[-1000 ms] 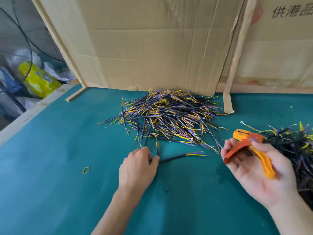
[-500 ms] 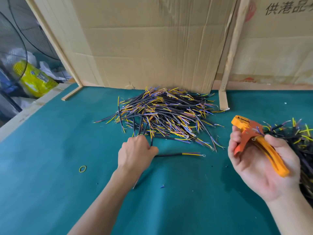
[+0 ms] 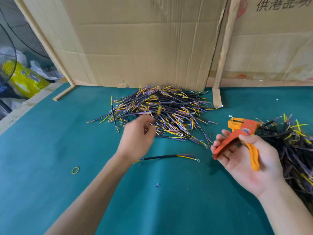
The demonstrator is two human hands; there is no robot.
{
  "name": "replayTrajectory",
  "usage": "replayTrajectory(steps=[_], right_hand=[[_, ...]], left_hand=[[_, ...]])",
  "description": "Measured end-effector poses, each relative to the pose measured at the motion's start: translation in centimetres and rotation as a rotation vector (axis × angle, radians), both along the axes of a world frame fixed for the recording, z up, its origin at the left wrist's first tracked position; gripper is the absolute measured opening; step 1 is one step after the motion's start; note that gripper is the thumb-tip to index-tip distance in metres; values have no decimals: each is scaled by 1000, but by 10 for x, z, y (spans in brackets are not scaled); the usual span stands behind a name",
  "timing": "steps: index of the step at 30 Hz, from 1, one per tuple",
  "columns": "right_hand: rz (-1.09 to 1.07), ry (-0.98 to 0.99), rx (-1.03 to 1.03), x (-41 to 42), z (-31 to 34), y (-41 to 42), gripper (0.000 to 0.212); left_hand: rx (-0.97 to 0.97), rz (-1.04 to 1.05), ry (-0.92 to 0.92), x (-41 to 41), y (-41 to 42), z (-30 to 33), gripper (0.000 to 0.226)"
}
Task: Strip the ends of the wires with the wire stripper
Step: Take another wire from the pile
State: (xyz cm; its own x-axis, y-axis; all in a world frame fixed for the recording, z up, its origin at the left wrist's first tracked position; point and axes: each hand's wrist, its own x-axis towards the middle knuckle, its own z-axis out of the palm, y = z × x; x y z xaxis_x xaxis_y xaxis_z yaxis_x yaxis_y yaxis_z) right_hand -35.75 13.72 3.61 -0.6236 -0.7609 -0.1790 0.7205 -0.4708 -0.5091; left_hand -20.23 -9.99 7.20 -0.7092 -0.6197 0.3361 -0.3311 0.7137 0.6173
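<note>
A heap of black wires (image 3: 171, 107) with yellow, blue and purple ends lies on the green table by the cardboard wall. My left hand (image 3: 138, 134), blurred by motion, is at the heap's near edge and pinches one black wire (image 3: 158, 111) whose yellow end sticks up from the fingertips. My right hand (image 3: 245, 160) grips the orange wire stripper (image 3: 237, 133) by its handles, its jaws pointing up and to the left, above the table. A single wire (image 3: 167, 156) lies loose on the table between my hands.
A second heap of wires (image 3: 293, 150) lies at the right edge behind my right hand. A yellow rubber band (image 3: 75, 170) sits to the left. Cardboard sheets (image 3: 144, 44) and a wooden strip (image 3: 217, 97) wall off the back. A fan grille and a yellow bag (image 3: 23, 78) stand beyond the left edge.
My left hand left the single wire on the table, moved up into the heap and lifted a wire from it. My right hand with the stripper rose slightly.
</note>
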Motion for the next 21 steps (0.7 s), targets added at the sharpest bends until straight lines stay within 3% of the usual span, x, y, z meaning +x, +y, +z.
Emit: replayTrajectory(steps=[4,10,14,16,18,21], right_hand=[[19,-1,58,5,-3,-5,42],[0,-1,83,4,-4,-5,42],[4,-1,90,4,-6,-6,41],[3,4,97,2,-8,-6,42],[1,4,109,3,-7,-8,43],[-11,9,122,5,-6,-8,43]], left_hand=[[-147,-334,-270,7,33,-31,13],[-352,-321,-198,7,25,-53,12],[-625,-222,-303,-7,10,-41,26],[-556,-311,-249,-15,6,-25,34],[-344,-390,-87,-28,-4,-10,21],[-299,-244,-50,-69,-33,7,16]])
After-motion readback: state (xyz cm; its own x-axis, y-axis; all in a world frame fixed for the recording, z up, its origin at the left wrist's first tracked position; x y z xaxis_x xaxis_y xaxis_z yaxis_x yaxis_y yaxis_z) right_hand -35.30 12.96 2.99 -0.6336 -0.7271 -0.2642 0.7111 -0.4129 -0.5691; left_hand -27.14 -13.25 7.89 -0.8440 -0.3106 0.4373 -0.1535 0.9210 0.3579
